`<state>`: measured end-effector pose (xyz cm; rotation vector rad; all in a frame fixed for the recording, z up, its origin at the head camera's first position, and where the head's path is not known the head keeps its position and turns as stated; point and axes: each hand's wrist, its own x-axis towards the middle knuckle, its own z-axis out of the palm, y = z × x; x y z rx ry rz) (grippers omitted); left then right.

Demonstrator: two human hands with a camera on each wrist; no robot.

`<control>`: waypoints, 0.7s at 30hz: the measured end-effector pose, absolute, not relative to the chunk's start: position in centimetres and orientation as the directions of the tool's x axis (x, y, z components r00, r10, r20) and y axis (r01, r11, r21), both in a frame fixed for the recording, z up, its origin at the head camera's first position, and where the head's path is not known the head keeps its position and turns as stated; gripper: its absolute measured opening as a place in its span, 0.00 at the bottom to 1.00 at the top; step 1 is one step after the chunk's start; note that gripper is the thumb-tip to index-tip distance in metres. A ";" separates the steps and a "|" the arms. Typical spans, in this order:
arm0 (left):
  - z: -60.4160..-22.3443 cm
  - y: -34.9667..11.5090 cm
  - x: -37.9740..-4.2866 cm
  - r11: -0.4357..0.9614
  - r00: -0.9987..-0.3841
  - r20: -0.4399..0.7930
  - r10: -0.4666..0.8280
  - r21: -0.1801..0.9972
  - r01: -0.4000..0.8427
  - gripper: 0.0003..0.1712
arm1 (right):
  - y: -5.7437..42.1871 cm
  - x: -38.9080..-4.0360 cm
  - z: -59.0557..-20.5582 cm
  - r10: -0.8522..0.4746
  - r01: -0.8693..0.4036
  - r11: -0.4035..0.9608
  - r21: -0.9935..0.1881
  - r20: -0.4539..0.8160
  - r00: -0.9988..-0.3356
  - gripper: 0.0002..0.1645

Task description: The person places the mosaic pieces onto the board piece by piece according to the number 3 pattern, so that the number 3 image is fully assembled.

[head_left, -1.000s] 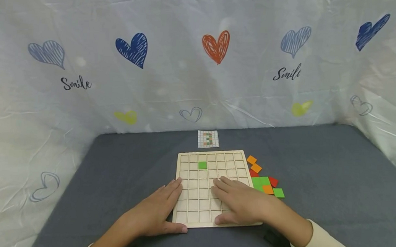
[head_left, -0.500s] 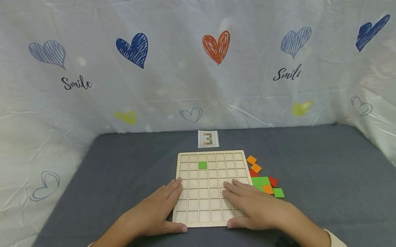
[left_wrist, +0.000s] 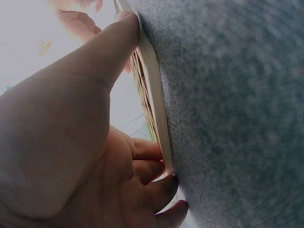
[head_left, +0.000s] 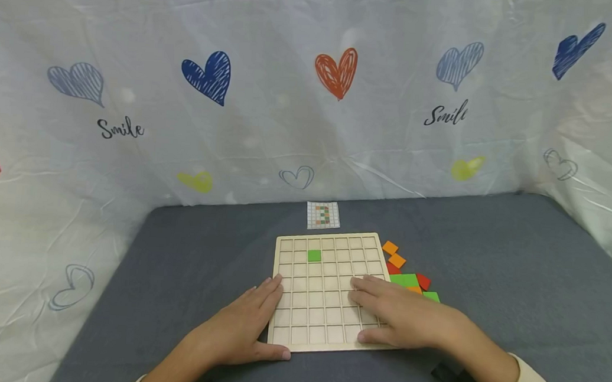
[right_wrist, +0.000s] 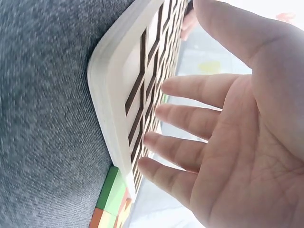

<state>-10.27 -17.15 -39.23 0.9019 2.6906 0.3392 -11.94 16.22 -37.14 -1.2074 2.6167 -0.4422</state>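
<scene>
A square wooden grid board [head_left: 309, 301] lies flat on the dark grey cloth. One green tile [head_left: 314, 255] sits in a cell of its second row from the back. My left hand [head_left: 238, 325] rests along the board's left side, its fingertips touching the edge and the thumb at the front left corner. Over the right part of the board my right hand [head_left: 409, 313] is spread with straight fingers and holds nothing. In the right wrist view its palm [right_wrist: 237, 142] shows bare, the fingertips just over or on the grid; contact cannot be made out.
Several loose tiles lie right of the board: orange tiles [head_left: 397, 261], red tiles [head_left: 423, 281] and green tiles [head_left: 405, 279], partly behind the right hand. A small pattern card [head_left: 323, 216] lies behind the board. A white sheet [head_left: 268, 123] with printed hearts hangs beyond the table.
My right hand has slid to the right across the board, baring more cells and covering some of the loose tiles. The left hand and the board stay put.
</scene>
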 end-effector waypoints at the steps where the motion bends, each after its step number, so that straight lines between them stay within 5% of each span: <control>1: -39.2 -17.1 -10.3 0.777 -0.765 -0.190 0.616 0.307 0.550 0.65 | 16.3 -12.0 -37.1 -0.770 -0.707 0.615 -0.350 -0.070 -0.635 0.42; 12: -39.1 -17.1 -10.3 0.780 -0.766 -0.199 0.611 0.315 0.540 0.65 | 15.7 -13.3 -37.3 -0.790 -0.753 0.577 -0.316 0.018 -0.612 0.32; 21: -39.3 -17.1 -10.4 0.786 -0.769 -0.207 0.604 0.309 0.535 0.66 | 11.0 -18.3 -37.3 -0.759 -0.765 0.587 -0.265 0.148 -0.634 0.03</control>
